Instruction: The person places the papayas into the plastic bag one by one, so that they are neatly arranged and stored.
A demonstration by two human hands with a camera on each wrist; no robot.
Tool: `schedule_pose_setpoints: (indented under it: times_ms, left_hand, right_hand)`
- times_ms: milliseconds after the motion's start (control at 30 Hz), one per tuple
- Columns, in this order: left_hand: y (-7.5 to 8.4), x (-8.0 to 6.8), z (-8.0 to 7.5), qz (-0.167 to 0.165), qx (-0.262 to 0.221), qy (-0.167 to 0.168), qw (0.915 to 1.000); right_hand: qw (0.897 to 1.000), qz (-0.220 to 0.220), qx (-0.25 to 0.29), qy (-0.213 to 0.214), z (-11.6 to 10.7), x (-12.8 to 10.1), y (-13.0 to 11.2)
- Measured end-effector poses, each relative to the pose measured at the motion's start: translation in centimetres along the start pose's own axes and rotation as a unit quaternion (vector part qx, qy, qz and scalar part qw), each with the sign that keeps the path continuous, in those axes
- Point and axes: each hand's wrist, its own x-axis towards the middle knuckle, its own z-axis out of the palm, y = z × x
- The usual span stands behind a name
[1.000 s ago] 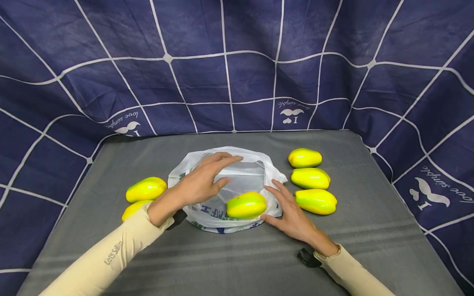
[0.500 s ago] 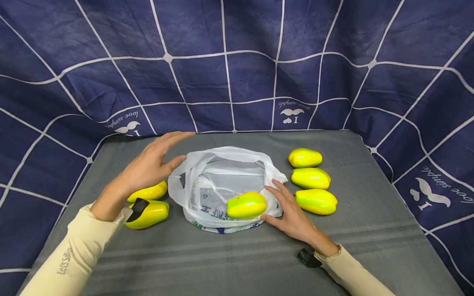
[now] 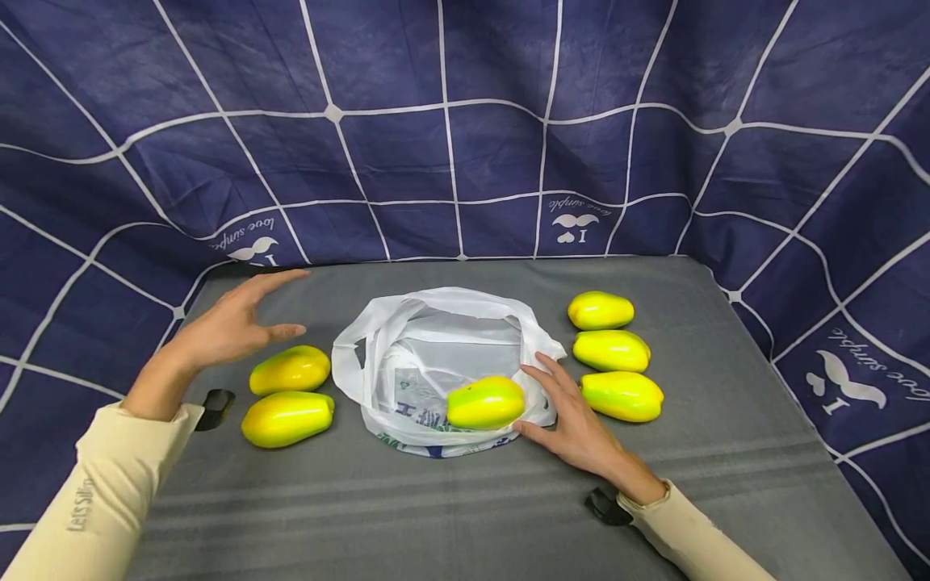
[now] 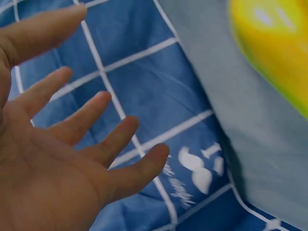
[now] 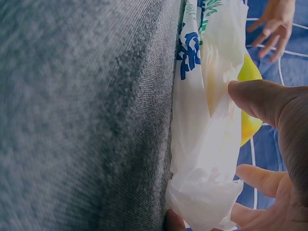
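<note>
Grey table [image 3: 726,452]; navy cloth backdrop [image 3: 436,153], white grid lines, printed logos

The blue checked cloth [image 3: 465,153] carries "love simple" above a moustache mark and an "I", printed upside down in several places. The left sleeve [image 3: 80,504] reads "Let's Slim" — partly legible. The plastic bag [image 3: 407,403] has blue characters — unreadable.

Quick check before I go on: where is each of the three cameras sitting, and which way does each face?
Head: worn high, facing forward and down at the grey table; shows both sleeves, left hand, right hand.
Left wrist: looks past the spread left fingers to the blue cloth and a blurred yellow fruit.
Right wrist: low, along the table to the plastic bag.
Shared: the bag appears in head and right wrist views.
</note>
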Motion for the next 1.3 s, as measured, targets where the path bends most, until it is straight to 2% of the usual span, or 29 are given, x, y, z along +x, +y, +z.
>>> schedule_pose_setpoints:
  times_ms: [233,533,833,1300]
  left_hand:
    - [-3.2,-0.8,0.7,-0.017,-0.011,-0.066,0.9976]
    - [-6.0,-1.4,2.0,-0.033,-0.059,-0.094,0.9932]
    - [-6.7,-1.4,2.9,-0.038,-0.082,-0.107,0.9902]
    - [-6.8,-1.5,3.8,-0.069,-0.110,-0.143,0.9811]
  right_hand:
    - [1.000,0.002,0.000,-0.002,0.0,0.0,0.0]
    - [1.000,0.006,-0.001,-0.005,0.0,0.0,0.0]
    - [1.000,0.009,0.002,-0.007,0.0,0.0,-0.1]
    - [1.000,0.005,0.000,-0.001,0.1,0.0,0.0]
